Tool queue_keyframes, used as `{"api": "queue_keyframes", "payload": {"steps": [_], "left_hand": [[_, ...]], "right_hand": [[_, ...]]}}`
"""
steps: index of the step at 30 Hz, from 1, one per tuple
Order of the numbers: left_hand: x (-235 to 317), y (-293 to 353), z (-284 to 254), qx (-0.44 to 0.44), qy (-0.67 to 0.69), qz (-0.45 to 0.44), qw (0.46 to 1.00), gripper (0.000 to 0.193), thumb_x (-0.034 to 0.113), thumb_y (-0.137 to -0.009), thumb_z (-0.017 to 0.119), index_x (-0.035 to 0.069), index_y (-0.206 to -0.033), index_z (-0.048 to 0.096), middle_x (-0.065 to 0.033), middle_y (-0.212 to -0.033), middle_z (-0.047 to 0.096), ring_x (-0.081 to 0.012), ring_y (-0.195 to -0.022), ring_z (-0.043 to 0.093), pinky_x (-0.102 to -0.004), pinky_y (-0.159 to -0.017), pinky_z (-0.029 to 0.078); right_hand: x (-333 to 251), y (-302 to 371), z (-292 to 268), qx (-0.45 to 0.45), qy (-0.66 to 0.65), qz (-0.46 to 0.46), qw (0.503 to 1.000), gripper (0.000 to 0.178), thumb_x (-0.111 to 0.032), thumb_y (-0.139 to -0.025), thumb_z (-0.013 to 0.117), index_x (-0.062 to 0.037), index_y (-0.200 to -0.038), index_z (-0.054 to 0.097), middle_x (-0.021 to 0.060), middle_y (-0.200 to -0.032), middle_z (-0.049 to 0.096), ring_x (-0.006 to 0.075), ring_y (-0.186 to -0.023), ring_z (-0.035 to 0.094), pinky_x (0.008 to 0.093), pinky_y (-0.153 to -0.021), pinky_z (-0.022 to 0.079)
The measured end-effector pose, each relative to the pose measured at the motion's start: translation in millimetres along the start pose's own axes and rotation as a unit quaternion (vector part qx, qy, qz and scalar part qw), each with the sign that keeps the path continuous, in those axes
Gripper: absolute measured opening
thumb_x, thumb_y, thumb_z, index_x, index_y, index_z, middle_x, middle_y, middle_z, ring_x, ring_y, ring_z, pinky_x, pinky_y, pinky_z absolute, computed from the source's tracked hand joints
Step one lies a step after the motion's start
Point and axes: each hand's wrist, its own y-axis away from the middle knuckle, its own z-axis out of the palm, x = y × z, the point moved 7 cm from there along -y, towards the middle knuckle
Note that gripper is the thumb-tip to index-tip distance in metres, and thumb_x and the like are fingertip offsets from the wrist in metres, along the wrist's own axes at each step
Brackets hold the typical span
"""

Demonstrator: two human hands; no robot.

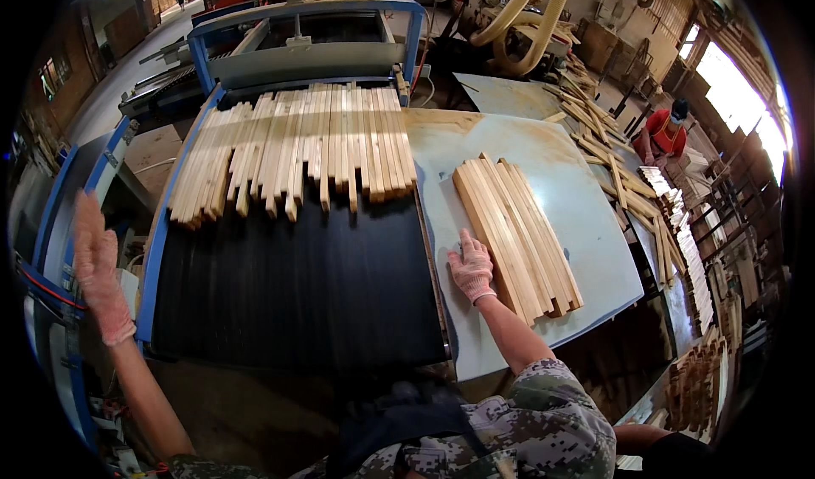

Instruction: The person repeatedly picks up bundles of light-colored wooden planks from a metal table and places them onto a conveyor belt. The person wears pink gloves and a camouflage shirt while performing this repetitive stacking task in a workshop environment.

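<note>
My left hand [99,271], in a pale reddish work glove, is raised at the left beyond the blue conveyor edge. Its fingers are stretched out and it holds nothing. My right hand [472,268], gloved alike, lies against the near left side of a stack of wooden strips [516,233], fingers extended rather than wrapped round it. This stack rests on a pale blue-grey table [598,262]. At the far end of the black conveyor belt [289,296], a wide row of wooden strips [297,143] lies side by side, their near ends uneven.
A blue-framed machine [306,50] spans the belt's far end. Loose wood pieces [607,152] are heaped at the far right, near a person in red [665,135]. Yellowish hoses [539,25] hang behind the table. Another blue frame [59,216] stands at the left.
</note>
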Motion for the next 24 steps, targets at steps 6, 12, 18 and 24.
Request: {"api": "queue_keyframes", "payload": {"steps": [6,12,18,24], "left_hand": [[202,-36,53,-0.172,-0.196,0.243,0.934,0.063,0.015,-0.108,0.060,0.007,-0.167,0.042,-0.0179,-0.172,0.042,-0.0297,-0.161,0.037,-0.0450,-0.134,0.028],[177,-47,60,-0.174,-0.245,0.179,0.937,0.063,0.015,-0.106,0.062,0.006,-0.165,0.043,-0.0182,-0.170,0.043,-0.0301,-0.160,0.038,-0.0452,-0.133,0.029],[172,-22,29,-0.144,-0.284,0.112,0.941,0.063,0.015,-0.104,0.064,0.006,-0.164,0.045,-0.0185,-0.169,0.045,-0.0304,-0.159,0.040,-0.0455,-0.133,0.030],[128,33,-23,-0.081,-0.317,0.009,0.945,0.064,0.014,-0.102,0.066,0.005,-0.162,0.047,-0.0188,-0.167,0.047,-0.0307,-0.157,0.041,-0.0457,-0.132,0.031]], "right_hand": [[-21,-5,15,-0.004,-0.032,-0.023,0.999,0.074,-0.036,-0.098,0.072,-0.0066,-0.161,0.049,0.0186,-0.147,0.064,0.0420,-0.136,0.056,0.0498,-0.117,0.045],[-15,1,4,0.014,-0.053,-0.018,0.998,0.067,-0.033,-0.098,0.073,-0.0069,-0.157,0.054,0.0195,-0.141,0.066,0.0422,-0.131,0.059,0.0513,-0.112,0.048],[-24,9,2,0.028,-0.085,-0.033,0.995,0.067,-0.032,-0.098,0.073,-0.0053,-0.156,0.055,0.0202,-0.139,0.067,0.0424,-0.130,0.060,0.0516,-0.111,0.048],[-22,-8,-3,0.032,-0.075,-0.048,0.996,0.067,-0.031,-0.097,0.074,-0.0083,-0.157,0.055,0.0223,-0.140,0.066,0.0436,-0.131,0.060,0.0519,-0.112,0.049]]}}
